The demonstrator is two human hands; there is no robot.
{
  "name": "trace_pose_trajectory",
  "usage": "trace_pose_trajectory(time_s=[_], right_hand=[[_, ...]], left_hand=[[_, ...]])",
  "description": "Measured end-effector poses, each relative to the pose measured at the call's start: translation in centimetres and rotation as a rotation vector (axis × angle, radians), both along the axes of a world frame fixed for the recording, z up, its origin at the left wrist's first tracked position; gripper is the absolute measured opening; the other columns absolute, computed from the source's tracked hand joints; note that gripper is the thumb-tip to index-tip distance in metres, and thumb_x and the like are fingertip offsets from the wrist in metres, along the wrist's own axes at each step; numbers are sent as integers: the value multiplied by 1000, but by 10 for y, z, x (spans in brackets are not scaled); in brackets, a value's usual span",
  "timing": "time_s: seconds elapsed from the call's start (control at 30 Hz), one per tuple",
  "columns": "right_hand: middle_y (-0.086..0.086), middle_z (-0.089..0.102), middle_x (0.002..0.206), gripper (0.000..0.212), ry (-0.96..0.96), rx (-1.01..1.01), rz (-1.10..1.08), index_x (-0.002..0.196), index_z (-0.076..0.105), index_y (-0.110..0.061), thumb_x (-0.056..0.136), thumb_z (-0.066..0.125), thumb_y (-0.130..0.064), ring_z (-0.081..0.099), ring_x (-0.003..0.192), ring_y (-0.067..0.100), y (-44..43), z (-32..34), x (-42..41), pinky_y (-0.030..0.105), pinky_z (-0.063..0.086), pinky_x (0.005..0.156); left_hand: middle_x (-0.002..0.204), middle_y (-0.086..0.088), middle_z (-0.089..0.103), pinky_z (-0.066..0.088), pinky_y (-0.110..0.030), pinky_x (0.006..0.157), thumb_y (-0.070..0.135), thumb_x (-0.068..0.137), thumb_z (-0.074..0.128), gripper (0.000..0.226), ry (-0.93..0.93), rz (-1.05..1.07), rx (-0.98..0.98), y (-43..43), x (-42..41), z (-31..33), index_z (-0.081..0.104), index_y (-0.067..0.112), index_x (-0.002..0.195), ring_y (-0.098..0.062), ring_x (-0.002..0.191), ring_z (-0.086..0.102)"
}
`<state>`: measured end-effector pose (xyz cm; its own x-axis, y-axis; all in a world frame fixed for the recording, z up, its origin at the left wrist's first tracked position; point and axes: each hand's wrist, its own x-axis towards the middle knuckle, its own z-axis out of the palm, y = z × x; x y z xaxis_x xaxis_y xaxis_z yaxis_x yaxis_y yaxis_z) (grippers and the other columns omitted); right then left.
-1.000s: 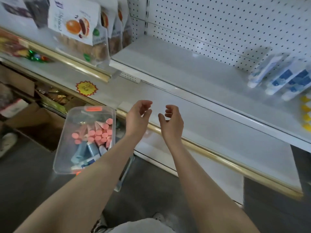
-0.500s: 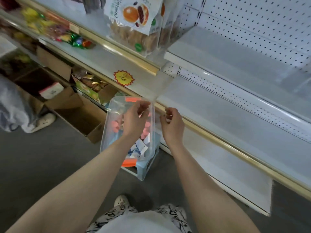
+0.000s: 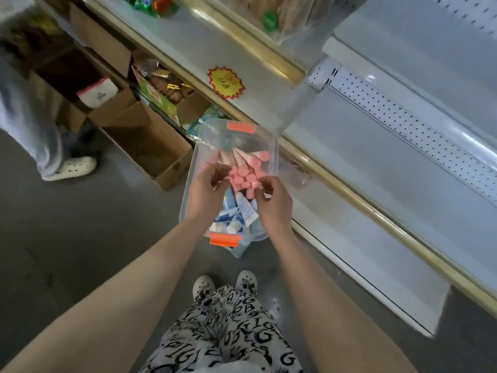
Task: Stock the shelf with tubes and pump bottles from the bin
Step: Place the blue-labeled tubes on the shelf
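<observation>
A clear plastic bin with orange latches stands on the floor against the shelf base. Inside lie several pink-capped tubes toward its far end and several white-and-blue tubes nearer me. My left hand hovers over the bin's left side, fingers curled and apart, holding nothing. Over the bin's right side is my right hand, fingers also loosely curled and empty, its fingertips close to the pink caps. The white shelf runs to the right of the bin, with a gold front rail.
Open cardboard boxes sit on the floor left of the bin. Another person's leg and white shoe stand at far left. A yellow starburst price tag is stuck on the shelf above. My feet are just behind the bin.
My view has swung down and left from the shelf to the bin. Both hands have dropped from shelf height to just over the tubes in the bin, still empty.
</observation>
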<state>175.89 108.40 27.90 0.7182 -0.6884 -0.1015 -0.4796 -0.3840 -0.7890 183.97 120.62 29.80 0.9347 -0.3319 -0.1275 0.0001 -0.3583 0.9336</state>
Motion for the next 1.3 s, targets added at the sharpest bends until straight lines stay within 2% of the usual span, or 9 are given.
trace_pose_trajectory(time_s=[0.1, 0.2, 0.37, 0.6, 0.73, 0.8, 0.9, 1.1, 1.3], right_hand=[[-4, 67, 106, 17, 61, 40, 24, 108, 64, -17, 92, 60, -13, 58, 92, 9, -1, -19, 3, 17, 38, 77], [-2, 68, 106, 17, 113, 59, 33, 109, 65, -16, 92, 60, -13, 61, 95, 13, -6, -45, 7, 22, 42, 80], [-1, 68, 111, 21, 174, 92, 52, 111, 65, -15, 91, 61, -9, 64, 102, 15, -12, -90, 12, 31, 50, 89], [-5, 67, 117, 23, 286, 88, 129, 115, 63, -21, 93, 61, -13, 62, 108, 11, -12, -148, 25, 32, 50, 93], [0, 66, 119, 25, 319, 96, 177, 117, 63, -17, 93, 58, -10, 60, 112, 16, -7, -173, 35, 35, 47, 97], [1, 66, 120, 27, 339, 86, 193, 119, 63, -16, 94, 58, -10, 59, 114, 17, -6, -183, 40, 29, 45, 97], [1, 64, 124, 28, 385, 39, 247, 121, 61, -15, 94, 56, -9, 57, 116, 18, -8, -195, 49, 26, 40, 95], [9, 58, 127, 31, 523, -102, 349, 124, 58, -12, 95, 49, -4, 55, 115, 27, -15, -216, 69, 31, 39, 92], [16, 55, 122, 42, 657, -263, 506, 126, 55, -7, 87, 47, 7, 53, 113, 34, -15, -237, 77, 38, 40, 93]], left_hand=[[91, 21, 64, 41, 0, 78, 2, 90, 60, 24, 46, 8, 51, 4, 3, -26, 64, 21, 103, 16, 82, 58], [95, 16, 66, 46, -11, 86, 5, 91, 59, 24, 90, 11, 135, 3, 6, -54, 65, 24, 106, 8, 86, 60], [98, 15, 64, 37, 3, 68, 12, 93, 59, 23, 138, 8, 265, 1, 12, -100, 65, 27, 109, 3, 84, 58], [110, 4, 67, 50, -32, 96, 7, 90, 62, 28, 193, -83, 272, 1, 23, -163, 63, 29, 107, -11, 104, 63], [118, 4, 64, 40, -19, 94, 8, 92, 60, 30, 226, -142, 351, 2, 28, -189, 63, 22, 119, -10, 110, 58], [120, 2, 63, 37, -17, 92, 8, 92, 59, 32, 237, -159, 384, 3, 31, -200, 62, 21, 121, -12, 112, 58], [124, 2, 62, 37, -19, 91, 11, 93, 58, 34, 263, -177, 444, 3, 37, -216, 60, 21, 125, -14, 114, 57], [132, -2, 59, 40, -31, 100, 14, 94, 55, 39, 299, -258, 558, -6, 48, -240, 55, 23, 132, -23, 121, 53], [133, -11, 56, 46, -37, 96, 16, 96, 51, 39, 327, -381, 721, -8, 52, -262, 52, 22, 135, -31, 115, 55]])
